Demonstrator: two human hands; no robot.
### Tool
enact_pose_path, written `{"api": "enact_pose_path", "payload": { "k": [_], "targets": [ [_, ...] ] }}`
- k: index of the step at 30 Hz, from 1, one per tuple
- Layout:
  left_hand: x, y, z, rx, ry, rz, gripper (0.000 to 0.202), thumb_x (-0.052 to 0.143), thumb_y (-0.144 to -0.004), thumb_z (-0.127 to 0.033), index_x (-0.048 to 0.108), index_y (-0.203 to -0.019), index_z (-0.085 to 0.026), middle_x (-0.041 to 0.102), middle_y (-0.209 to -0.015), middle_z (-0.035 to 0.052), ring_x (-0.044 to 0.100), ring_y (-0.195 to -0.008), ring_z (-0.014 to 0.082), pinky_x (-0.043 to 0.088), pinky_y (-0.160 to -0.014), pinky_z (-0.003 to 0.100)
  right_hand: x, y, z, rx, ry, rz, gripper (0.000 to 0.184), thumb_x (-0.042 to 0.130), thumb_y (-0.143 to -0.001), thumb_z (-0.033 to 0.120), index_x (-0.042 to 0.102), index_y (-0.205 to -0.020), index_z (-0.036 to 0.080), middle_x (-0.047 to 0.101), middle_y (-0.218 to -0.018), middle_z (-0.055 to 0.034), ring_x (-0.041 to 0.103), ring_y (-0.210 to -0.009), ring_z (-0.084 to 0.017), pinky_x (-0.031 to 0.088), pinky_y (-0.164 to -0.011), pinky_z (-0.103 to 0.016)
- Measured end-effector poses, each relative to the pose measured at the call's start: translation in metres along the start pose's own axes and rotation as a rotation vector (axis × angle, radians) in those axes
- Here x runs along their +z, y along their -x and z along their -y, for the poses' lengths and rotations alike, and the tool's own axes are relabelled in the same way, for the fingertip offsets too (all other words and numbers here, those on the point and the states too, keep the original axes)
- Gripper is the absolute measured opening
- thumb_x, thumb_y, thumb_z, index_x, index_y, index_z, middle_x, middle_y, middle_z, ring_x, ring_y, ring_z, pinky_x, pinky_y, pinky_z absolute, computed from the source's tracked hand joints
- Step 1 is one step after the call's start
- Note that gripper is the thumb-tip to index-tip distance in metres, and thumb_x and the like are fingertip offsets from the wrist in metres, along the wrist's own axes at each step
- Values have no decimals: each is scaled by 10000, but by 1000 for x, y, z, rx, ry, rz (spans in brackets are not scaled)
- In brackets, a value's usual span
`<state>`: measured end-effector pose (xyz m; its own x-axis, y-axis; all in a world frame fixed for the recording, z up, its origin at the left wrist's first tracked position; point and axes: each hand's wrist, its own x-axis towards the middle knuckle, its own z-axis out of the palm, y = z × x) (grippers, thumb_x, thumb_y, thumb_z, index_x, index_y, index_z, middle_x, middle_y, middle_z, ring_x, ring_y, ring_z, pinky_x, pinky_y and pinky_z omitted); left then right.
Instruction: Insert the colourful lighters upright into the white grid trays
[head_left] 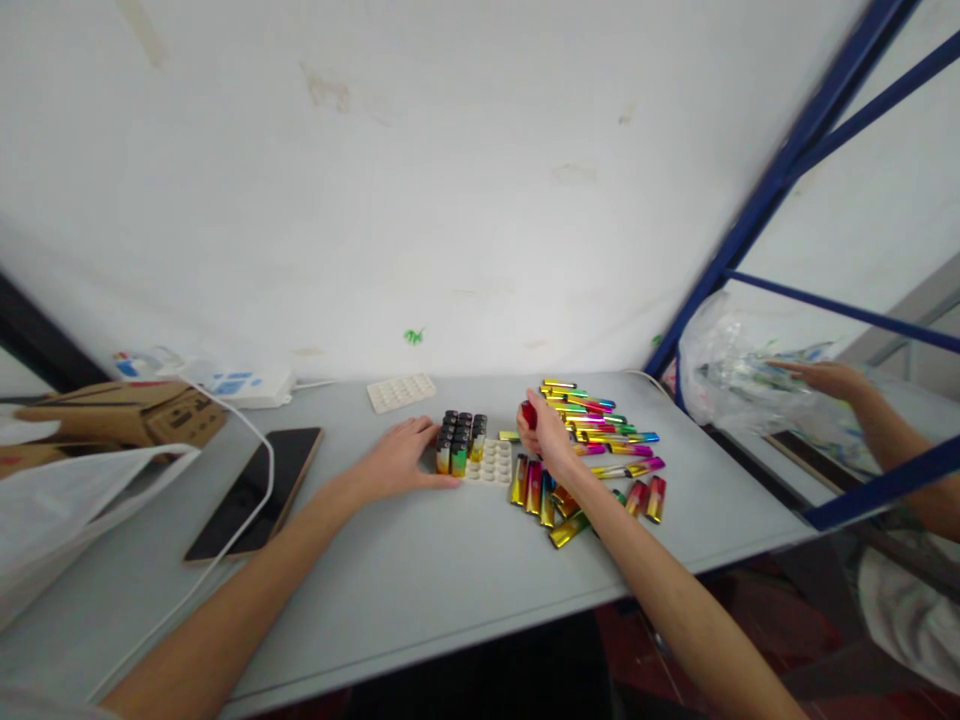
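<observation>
Just right of the white tray (491,462) at the middle of the grey surface (450,580), the person's right hand (544,435) has its grip clenched around a red lighter (529,413). The lighter seems to stand roughly upright, though the fingers hide most of it. The tray's bare sockets lie close by, to the left of that grip and a little lower, so the right hand is plainly the nearer one to them. The tray's left part is filled with dark-capped lighters (459,440) standing on end. The left hand (401,460) lies flat and released on the surface, its fingers touching the tray's left edge and holding nothing. Behind and to the right of the right hand, loose lighters (600,430) in rainbow colours lie flat. The far ones run mostly left to right and the near row points toward the person. A spare tray (401,392) sits further back near the white wall (450,180). Off to the left are a phone (255,490), a white cable (247,430), a power strip (247,385), a cardboard box (127,412) and a plastic bag (60,510). Past a blue metal frame (780,170) on the right, another person's hand (825,378) rests on a clear bag (735,385).
</observation>
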<state>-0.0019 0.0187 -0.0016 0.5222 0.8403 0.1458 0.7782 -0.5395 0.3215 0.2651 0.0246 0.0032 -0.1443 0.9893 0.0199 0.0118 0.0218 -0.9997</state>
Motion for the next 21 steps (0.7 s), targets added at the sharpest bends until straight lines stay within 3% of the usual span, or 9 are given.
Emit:
{"api": "enact_pose_path", "payload": {
  "k": [5,7,11,14,17,21],
  "targets": [
    [1,0,1,2,5,-15,722,770,-685,-776,696,-1115,-200,685,-1161,144,661,-1082,369,513,-987,449,2,7,8,-155,27,45,598,423,-953,760,597,-789,212,417,-552,58,376,-459,-106,308,-464,-247],
    [2,0,1,9,6,-15,731,764,-695,-780,693,-1125,-193,685,-1152,143,657,-1086,368,512,-979,445,1,10,10,-222,117,78,547,428,-981,722,618,-907,215,510,-620,43,461,-501,-122,386,-503,-256],
    [2,0,0,11,18,-14,733,774,-699,-763,692,-1142,-185,683,-1166,146,647,-1101,367,504,-987,455,-2,16,15,-464,403,52,432,521,-998,628,614,-907,216,635,-866,-33,606,-784,-174,507,-684,-289],
    [0,1,-1,12,31,-12,724,785,-702,-741,691,-1163,-190,682,-1179,141,645,-1113,362,497,-1001,452,-3,20,19,-641,625,1,376,580,-998,547,632,-849,206,617,-846,-39,584,-825,-183,484,-742,-299],
    [0,2,-2,20,33,-14,719,786,-716,-727,684,-1182,-189,680,-1190,138,639,-1129,359,491,-1008,446,-3,24,18,-625,683,37,368,606,-1000,504,619,-789,203,597,-680,5,536,-635,-143,426,-630,-270],
    [0,2,-2,25,33,-22,706,783,-711,-735,692,-1151,-192,684,-1165,127,646,-1109,357,498,-987,440,-1,25,10,-546,645,116,366,676,-958,529,651,-800,199,677,-648,9,587,-572,-134,427,-591,-250]
  ]
}}
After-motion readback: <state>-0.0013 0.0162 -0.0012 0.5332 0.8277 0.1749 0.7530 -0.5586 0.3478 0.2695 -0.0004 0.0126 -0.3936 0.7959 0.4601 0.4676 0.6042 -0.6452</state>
